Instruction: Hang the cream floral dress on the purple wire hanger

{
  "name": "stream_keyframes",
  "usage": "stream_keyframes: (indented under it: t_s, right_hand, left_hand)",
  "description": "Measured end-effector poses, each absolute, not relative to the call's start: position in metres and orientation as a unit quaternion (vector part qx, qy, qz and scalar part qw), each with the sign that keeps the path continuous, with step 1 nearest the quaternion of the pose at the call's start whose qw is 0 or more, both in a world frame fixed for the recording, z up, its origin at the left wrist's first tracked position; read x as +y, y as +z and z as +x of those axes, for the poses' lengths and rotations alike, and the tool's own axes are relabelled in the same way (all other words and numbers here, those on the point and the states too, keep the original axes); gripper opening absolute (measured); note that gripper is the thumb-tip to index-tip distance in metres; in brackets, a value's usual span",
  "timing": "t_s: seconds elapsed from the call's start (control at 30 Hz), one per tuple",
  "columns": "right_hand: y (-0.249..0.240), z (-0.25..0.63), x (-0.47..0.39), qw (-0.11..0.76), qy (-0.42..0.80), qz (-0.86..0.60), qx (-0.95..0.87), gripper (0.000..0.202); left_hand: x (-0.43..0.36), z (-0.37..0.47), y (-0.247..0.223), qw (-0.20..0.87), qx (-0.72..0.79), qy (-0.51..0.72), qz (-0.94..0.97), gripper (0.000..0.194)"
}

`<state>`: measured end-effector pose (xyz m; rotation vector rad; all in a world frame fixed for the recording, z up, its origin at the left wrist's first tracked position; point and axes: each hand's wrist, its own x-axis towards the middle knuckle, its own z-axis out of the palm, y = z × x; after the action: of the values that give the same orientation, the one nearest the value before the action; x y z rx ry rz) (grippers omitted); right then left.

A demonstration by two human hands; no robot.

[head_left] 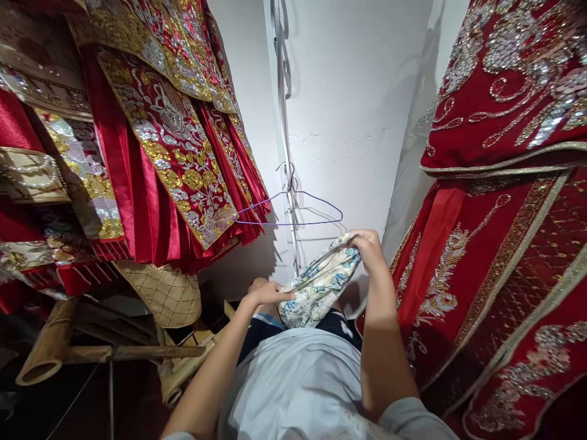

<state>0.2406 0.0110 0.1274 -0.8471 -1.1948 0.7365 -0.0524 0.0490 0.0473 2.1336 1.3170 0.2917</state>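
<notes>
A thin white cloth point(323, 281) with a blue, green and yellow floral print is stretched at a slant between my two hands, above my lap. Whether it is a garment or a loose piece, I cannot tell. My right hand point(368, 246) grips its upper right end, fingers curled in and bunching the fabric. At the lower left edge, my left hand point(268, 293) pinches the cloth, its fingers pointing right. The middle hangs in loose folds. Just above the cloth, a purple wire hanger point(316, 222) with nothing on it hangs by the wall.
Red costumes point(183, 153) with gold and silver embroidery hang on the left. Another beaded red costume point(499, 244) fills the right side. A pale wall point(348, 85) with a vertical metal strip point(280, 91) stands ahead. Bamboo furniture point(137, 352) is at the lower left.
</notes>
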Motion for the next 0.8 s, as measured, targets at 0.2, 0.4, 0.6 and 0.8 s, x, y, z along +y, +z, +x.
stream_keyframes:
  t_s: [0.2,0.4,0.6,0.8]
  right_hand:
    - [0.122,0.236,0.039,0.729,0.236,-0.384,-0.515,0.03]
    - [0.127,0.181,0.118,0.678,0.274,-0.427,-0.532,0.033]
    - [0.116,0.16,0.155,0.606,0.297,-0.501,-0.542,0.025]
    - [0.107,0.188,0.136,0.604,0.232,-0.504,-0.572,0.023]
  left_hand:
    - [0.068,-0.095,0.086,0.158,0.46,0.223,0.845,0.043]
    - [0.081,-0.109,0.138,0.03,0.444,0.37,0.815,0.036]
    - [0.076,-0.116,0.143,-0.014,0.5,0.432,0.751,0.033]
    - [0.068,-0.108,0.142,-0.002,0.489,0.471,0.734,0.028]
